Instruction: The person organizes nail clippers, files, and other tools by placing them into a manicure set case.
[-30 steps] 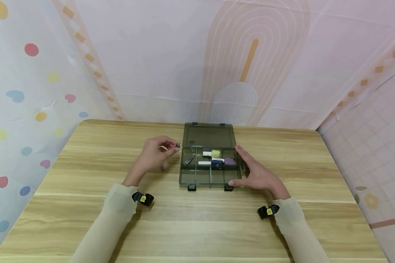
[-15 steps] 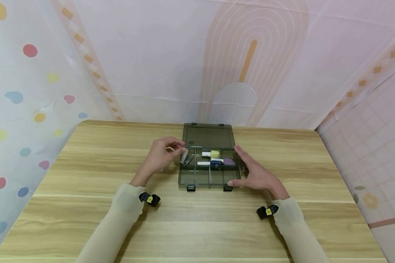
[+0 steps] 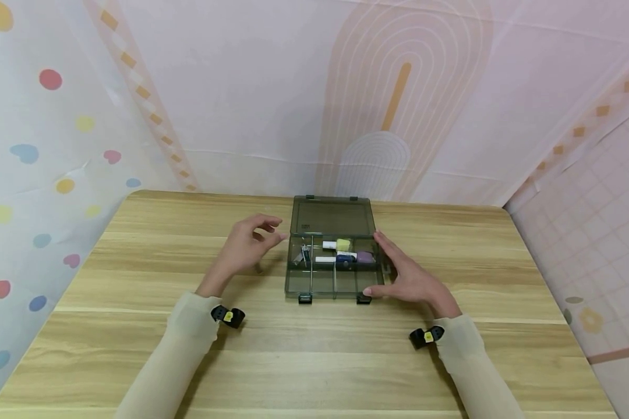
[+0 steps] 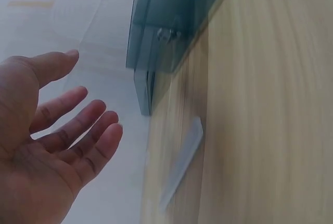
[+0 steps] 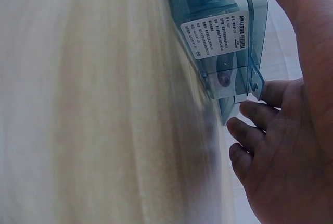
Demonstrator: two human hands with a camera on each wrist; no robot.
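Here, lines by part.

Left hand (image 3: 246,244): empty, with the fingers spread and loosely curved, hovering just left of the box's far-left corner and touching nothing.

Right hand (image 3: 406,273): lies against the right side of the organizer box (image 3: 335,259); the straight fingers run along its right wall and the thumb meets the near right corner.

Organizer box: smoky clear plastic, lid open and leaning back, set between the two hands on the wooden table (image 3: 314,355).

Metal clips (image 3: 301,254): small silvery pieces in the far-left compartment, just beyond the left fingertips.

Other contents: white, yellow, blue and purple small blocks (image 3: 346,253) in the far compartments, close to the right fingers.

Head view only: the compartments and their contents from above, and both sleeves.

Left wrist view only: the open palm (image 4: 49,146) from below, the box's side wall (image 4: 156,41), and a pale flat strip (image 4: 182,161) lying on the table near the fingers.

Right wrist view only: a white printed label (image 5: 216,28) on the box's wall, beside the fingers (image 5: 255,130).
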